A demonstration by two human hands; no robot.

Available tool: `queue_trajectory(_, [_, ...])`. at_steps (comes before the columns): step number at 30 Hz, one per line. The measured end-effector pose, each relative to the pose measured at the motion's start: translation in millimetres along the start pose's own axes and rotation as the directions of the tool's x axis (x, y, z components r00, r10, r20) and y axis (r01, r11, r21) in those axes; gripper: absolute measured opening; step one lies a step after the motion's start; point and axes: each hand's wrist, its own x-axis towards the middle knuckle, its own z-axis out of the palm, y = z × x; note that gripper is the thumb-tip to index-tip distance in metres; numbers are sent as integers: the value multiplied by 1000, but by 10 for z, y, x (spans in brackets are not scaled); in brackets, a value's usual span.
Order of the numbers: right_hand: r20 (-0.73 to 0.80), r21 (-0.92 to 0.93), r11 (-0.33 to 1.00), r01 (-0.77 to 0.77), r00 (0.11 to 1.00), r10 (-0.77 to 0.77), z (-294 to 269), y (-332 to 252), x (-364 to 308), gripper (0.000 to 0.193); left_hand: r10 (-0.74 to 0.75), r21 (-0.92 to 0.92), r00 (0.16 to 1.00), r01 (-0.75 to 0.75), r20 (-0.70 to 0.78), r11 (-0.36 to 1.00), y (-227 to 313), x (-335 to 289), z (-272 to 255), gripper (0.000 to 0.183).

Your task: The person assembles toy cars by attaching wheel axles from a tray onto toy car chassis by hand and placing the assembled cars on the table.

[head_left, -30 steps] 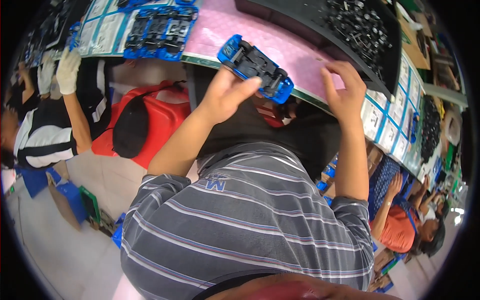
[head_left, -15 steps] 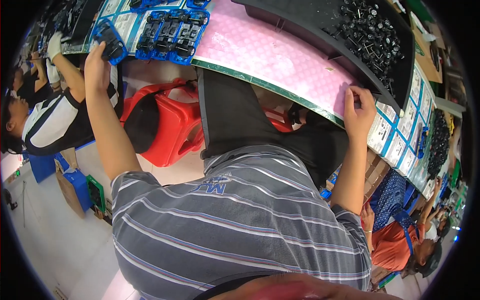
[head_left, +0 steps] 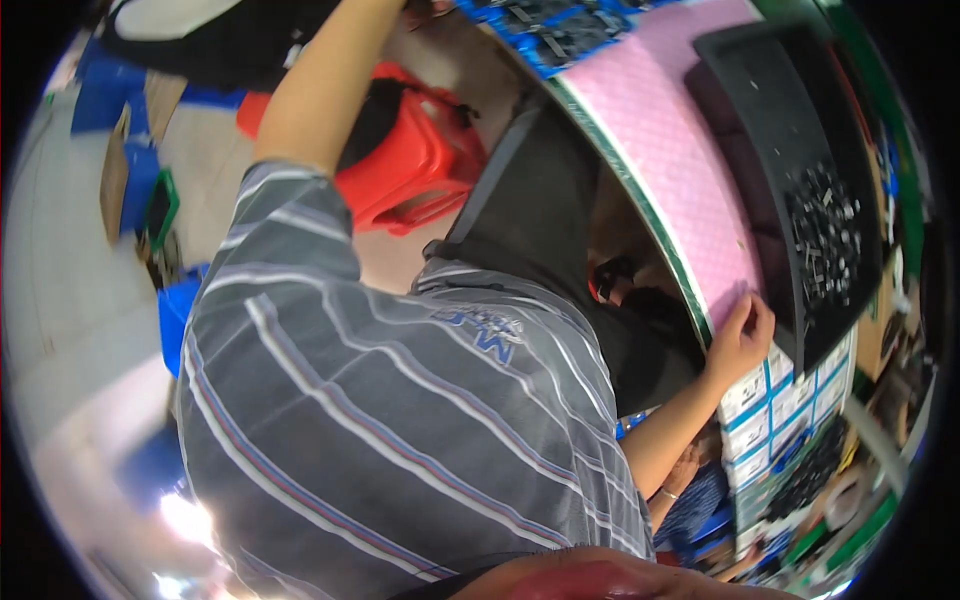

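My right hand (head_left: pixel 742 335) rests at the near edge of the pink mat (head_left: pixel 690 150), fingers curled together. Whatever may be inside those fingers is hidden. Just beyond it stands a long black tray (head_left: pixel 770 110) with many small dark screws (head_left: pixel 828 235) heaped in its nearer part. Only my left forearm (head_left: pixel 335 80) shows, reaching up past the top edge; that hand is out of the picture. Blue-and-black toy car chassis (head_left: pixel 570 30) lie in rows at the top, blurred by motion.
White printed sheets with blue bands (head_left: pixel 770 410) cover the table right of my hand, with another worker's forearm (head_left: pixel 680 475) close by. A red plastic stool (head_left: pixel 420 150) stands under the left side. The table has a green edge (head_left: pixel 640 190).
The view has swung, so the table now slants down to the right. My left hand, which held a blue-and-black car chassis, has left the picture. My right hand stays curled by the tray.
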Motion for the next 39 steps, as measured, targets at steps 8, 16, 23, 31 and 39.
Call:
queue_trajectory(8, [21, -13, 999, 31, 999, -31, -20, 69, -19, 18, 431, 373, 862, -321, -265, 871, 592, -640, 45, 28])
queue_trajectory(16, [38, -64, 998, -10, 999, 13, -54, 46, -53, 20, 837, 138, 547, -830, 5, 541, 1501, -2425, 799, 17])
queue_trajectory(23, [49, -35, 999, -18, 999, 19, -47, 55, -55, 22, 813, -319, 572, -754, 114, 575, 1800, -3037, 1864, 15])
queue_trajectory(31, [72, -53, 998, -12, 997, 16, -52, 181, 18, 26, 757, -258, 653, -736, -25, 626, 1767, -3099, 2029, 22])
queue_trajectory(39, [117, -61, 998, -7, 993, 14, -47, 54, 22, 22, 819, -129, 560, -828, -124, 546, 1758, -3115, 2027, 18])
